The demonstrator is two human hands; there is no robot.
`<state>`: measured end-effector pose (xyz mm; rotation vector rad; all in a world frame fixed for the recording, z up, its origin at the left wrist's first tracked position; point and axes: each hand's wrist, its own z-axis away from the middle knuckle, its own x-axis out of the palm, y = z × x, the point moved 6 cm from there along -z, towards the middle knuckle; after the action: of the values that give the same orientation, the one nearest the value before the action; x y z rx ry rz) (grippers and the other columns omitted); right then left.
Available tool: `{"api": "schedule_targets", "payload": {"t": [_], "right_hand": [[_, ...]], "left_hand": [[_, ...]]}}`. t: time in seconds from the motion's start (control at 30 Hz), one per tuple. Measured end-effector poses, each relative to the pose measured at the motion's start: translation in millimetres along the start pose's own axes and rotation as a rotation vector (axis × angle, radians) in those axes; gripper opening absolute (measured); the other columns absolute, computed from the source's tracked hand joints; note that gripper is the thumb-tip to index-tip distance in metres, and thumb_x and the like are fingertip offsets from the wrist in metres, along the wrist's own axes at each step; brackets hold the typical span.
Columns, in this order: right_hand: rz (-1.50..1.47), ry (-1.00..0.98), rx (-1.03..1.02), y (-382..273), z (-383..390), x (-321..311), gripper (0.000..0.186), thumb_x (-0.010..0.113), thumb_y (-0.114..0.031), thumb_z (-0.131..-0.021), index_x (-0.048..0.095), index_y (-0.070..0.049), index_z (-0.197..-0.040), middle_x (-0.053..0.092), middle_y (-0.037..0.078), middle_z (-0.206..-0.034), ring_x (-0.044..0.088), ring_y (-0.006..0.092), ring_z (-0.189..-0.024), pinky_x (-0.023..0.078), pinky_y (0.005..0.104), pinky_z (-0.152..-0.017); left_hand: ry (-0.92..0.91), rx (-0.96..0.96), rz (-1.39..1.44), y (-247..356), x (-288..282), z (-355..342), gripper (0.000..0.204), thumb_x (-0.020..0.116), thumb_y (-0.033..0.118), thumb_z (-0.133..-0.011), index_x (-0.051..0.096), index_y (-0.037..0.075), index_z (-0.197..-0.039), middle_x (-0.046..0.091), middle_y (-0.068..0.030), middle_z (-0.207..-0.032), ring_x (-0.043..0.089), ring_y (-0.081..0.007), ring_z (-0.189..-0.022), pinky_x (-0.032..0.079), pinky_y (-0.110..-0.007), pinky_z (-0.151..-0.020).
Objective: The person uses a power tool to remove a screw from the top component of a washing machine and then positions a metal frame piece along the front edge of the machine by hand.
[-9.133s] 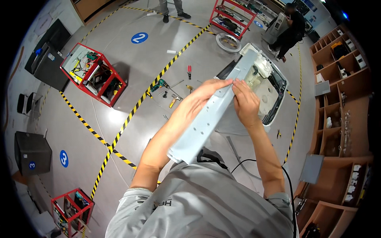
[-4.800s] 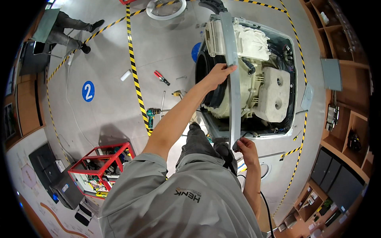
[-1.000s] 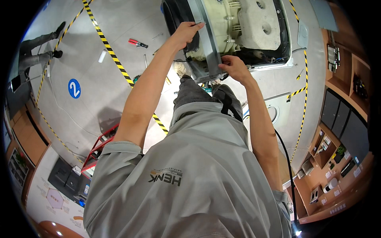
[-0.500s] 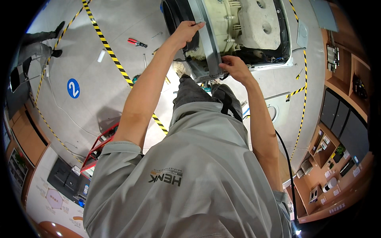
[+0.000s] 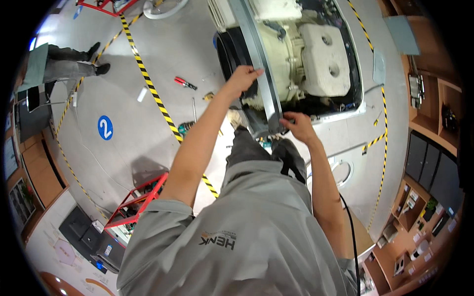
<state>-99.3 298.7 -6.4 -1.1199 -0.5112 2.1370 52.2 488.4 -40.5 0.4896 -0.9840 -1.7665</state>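
Across the open top of the washing machine [image 5: 340, 106] lies the grey metal panel [image 5: 256, 59] you are handling, its long axis running from just in front of your knees away toward the far edge of the machine, leaning a little leftward as it goes. Your left hand [image 5: 242, 79] is on the strip's left edge partway along, fingers curled over it. Your right hand [image 5: 296, 126] pinches the near end, fingers closed on the metal. Beneath the panel sit the cream drum housing [image 5: 291, 54] and a pale block [image 5: 326, 61]. On the floor [image 5: 123, 98] to your left lie a red-handled tool [image 5: 185, 83] and a yellow-black tape line [image 5: 153, 93].
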Motion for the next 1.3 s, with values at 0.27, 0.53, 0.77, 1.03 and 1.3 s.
{"api": "schedule_targets", "payload": {"t": [0.27,0.53,0.77,1.03,1.3], "right_hand": [[-0.034,-0.037,0.071,6.9,1.0,5.3,0.037,0.068,-0.038,-0.084,0.070,-0.007,-0.104,0.071,0.011,-0.099,0.063,0.0242,-0.098,0.027,0.0406,-0.104],[0.029,-0.023,0.022,-3.7,5.0,0.6,0.032,0.066,-0.035,-0.086,0.070,-0.007,-0.102,0.070,0.011,-0.093,0.062,0.0255,-0.096,0.026,0.0423,-0.105],[0.014,0.021,-0.012,-1.8,4.8,2.9,0.028,0.066,-0.033,-0.085,0.069,-0.008,-0.098,0.069,0.008,-0.089,0.061,0.0225,-0.091,0.024,0.0415,-0.106],[-0.050,-0.021,-0.005,7.0,1.8,7.1,0.029,0.064,-0.032,-0.088,0.067,-0.007,-0.102,0.070,0.005,-0.089,0.061,0.0181,-0.084,0.022,0.0401,-0.107],[-0.043,-0.078,-0.002,5.4,-1.8,7.5,0.033,0.063,-0.035,-0.088,0.067,-0.006,-0.103,0.070,0.008,-0.090,0.062,0.0194,-0.082,0.024,0.0402,-0.107]], "left_hand": [[0.027,0.098,-0.096,-3.7,-2.9,-4.1,0.034,0.067,0.033,-0.090,0.067,0.000,-0.082,0.044,0.0066,-0.059,0.036,-0.0044,-0.052,0.027,-0.027,-0.045],[-0.010,0.077,-0.037,-8.0,-0.6,-6.6,0.037,0.065,0.034,-0.092,0.068,-0.003,-0.092,0.046,0.0059,-0.062,0.037,-0.0050,-0.057,0.031,-0.027,-0.050],[0.050,0.100,-0.108,-1.3,1.8,-1.5,0.038,0.063,0.035,-0.093,0.065,-0.002,-0.085,0.041,0.0062,-0.058,0.033,-0.0044,-0.051,0.026,-0.026,-0.044],[0.041,0.144,-0.023,-0.5,5.3,1.3,0.034,0.061,0.030,-0.094,0.065,-0.002,-0.083,0.041,0.0078,-0.058,0.033,-0.0037,-0.052,0.026,-0.026,-0.045],[0.038,0.207,-0.017,-14.2,0.1,-9.7,0.036,0.061,0.031,-0.094,0.065,-0.003,-0.084,0.044,0.0041,-0.057,0.037,-0.0056,-0.052,0.032,-0.028,-0.047]]}}
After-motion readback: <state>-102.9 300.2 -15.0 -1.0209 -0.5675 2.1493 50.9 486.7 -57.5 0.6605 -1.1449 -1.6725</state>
